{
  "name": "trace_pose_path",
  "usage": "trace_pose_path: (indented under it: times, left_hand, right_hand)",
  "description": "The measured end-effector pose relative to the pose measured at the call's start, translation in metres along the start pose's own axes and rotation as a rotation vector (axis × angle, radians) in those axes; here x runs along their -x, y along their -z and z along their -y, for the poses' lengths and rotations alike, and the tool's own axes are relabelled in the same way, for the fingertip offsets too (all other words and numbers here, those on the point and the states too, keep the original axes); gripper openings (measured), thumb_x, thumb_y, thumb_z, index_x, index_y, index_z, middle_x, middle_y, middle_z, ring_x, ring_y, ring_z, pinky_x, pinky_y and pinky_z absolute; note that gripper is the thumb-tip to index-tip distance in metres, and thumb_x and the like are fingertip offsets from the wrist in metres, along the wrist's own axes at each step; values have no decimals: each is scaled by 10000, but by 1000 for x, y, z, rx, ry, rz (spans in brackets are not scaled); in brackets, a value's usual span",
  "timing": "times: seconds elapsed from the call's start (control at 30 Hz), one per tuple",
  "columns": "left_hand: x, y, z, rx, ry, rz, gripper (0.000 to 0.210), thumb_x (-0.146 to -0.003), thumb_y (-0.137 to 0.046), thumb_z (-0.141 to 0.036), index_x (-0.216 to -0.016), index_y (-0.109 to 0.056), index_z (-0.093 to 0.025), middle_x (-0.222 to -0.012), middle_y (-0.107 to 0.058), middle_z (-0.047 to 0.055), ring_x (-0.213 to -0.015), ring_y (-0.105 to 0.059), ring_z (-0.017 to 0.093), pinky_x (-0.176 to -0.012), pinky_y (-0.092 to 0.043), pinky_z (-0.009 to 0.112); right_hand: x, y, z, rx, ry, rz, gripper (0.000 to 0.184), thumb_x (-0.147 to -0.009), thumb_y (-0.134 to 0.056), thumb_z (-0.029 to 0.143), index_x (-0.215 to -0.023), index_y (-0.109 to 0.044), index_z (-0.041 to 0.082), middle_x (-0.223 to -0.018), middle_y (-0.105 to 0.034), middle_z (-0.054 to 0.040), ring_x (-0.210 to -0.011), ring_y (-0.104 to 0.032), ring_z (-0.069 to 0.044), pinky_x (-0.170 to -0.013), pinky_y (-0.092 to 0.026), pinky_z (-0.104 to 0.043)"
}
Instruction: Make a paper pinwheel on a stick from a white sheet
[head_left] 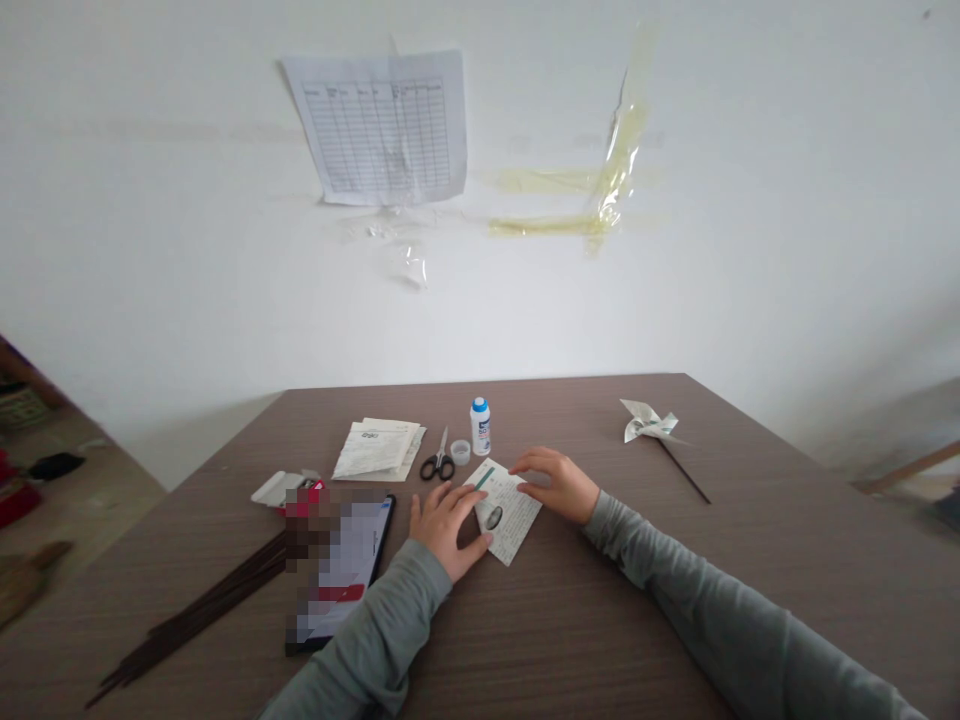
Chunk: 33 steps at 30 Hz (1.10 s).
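Note:
A small square of printed paper [511, 520], with a green strip and a dark oval picture, lies turned cornerwise on the table. My left hand [448, 528] rests over its left edge, fingers spread, fingertips and thumb touching the sheet. At the upper right edge of the paper is my right hand [559, 483], its fingers curved and a gap showing between finger and thumb. Just beyond the paper stands a white glue bottle [481, 430] with a blue top. Beside it are a clear round cap [460, 453] and black-handled scissors [438, 462].
Folded printed papers [375, 450] lie at the back left. Nearer are an opened red-and-white box [289, 490], a bundle of thin dark sticks [202, 610] and a phone [352, 570], partly pixelated. A paper pinwheel [649, 424] on a stick lies at right. A wall [480, 320] rises behind the table.

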<state>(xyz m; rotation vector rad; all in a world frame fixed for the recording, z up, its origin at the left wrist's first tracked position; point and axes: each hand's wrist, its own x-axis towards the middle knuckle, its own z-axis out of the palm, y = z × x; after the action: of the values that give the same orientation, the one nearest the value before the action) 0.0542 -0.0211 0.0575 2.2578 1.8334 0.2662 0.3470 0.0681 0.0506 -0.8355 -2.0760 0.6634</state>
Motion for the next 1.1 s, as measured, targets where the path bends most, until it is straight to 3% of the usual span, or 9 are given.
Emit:
trace_pose_path:
  times: [0.17, 0.33, 0.57, 0.77, 1.0, 1.1]
  left_hand:
    - [3, 1, -3, 30, -41, -26, 650, -1076, -930, -360, -1721, -866, -413, -1894, -794, 91, -1867, -584, 544, -1528, -402, 957]
    - [7, 5, -6, 29, -69, -41, 563, -1078, -934, -334, -1638, -917, -382, -1844, -827, 120, -1830, -622, 561, -1497, -420, 996]
    - [7, 1, -8, 23, -72, -77, 534, -1060, -926, -264, -1585, -937, -364, -1820, -847, 120, -1811, -648, 559, -1490, -431, 1000]
    - [6, 0, -6, -4, -76, -73, 554, -1035, -948, -244, -1568, -951, -393, -1829, -843, 102, -1812, -653, 544, -1505, -434, 974]
    - [6, 2, -7, 9, -73, -67, 550, -1023, -962, -229, -1554, -967, -371, -1826, -842, 125, -1809, -651, 571, -1497, -419, 1002]
    - [6, 0, -6, 3, -72, -73, 571, -1013, -957, -221, -1559, -963, -388, -1823, -844, 113, -1804, -660, 557, -1502, -424, 991]
  right_hand:
    - [29, -5, 18, 259, 139, 175, 146, -1123, -980, 294, -1255, -1019, 343, -1203, -970, -74, -1160, -887, -314, -1140, -677, -475]
    - [39, -12, 33, 421, 115, 316, 210, -1128, -1013, 372, -1329, -1002, 311, -1276, -974, -87, -1220, -898, -329, -1219, -645, -516]
    - [42, -17, 44, 478, 61, 314, 222, -1091, -1048, 448, -1253, -1002, 303, -1282, -979, -110, -1214, -897, -346, -1220, -636, -535]
    - [41, -20, 43, 509, 92, 276, 159, -1098, -978, 355, -1255, -990, 330, -1200, -985, -88, -1156, -905, -342, -1195, -651, -512]
    - [45, -22, 36, 514, 155, 206, 480, -1000, -774, 94, -1384, -965, 309, -1221, -995, -84, -1161, -917, -323, -1268, -658, -511]
    - [45, -22, 32, 507, 179, 203, 477, -1014, -747, 63, -1335, -973, 334, -1203, -990, -57, -1153, -905, -299, -1276, -657, -511]
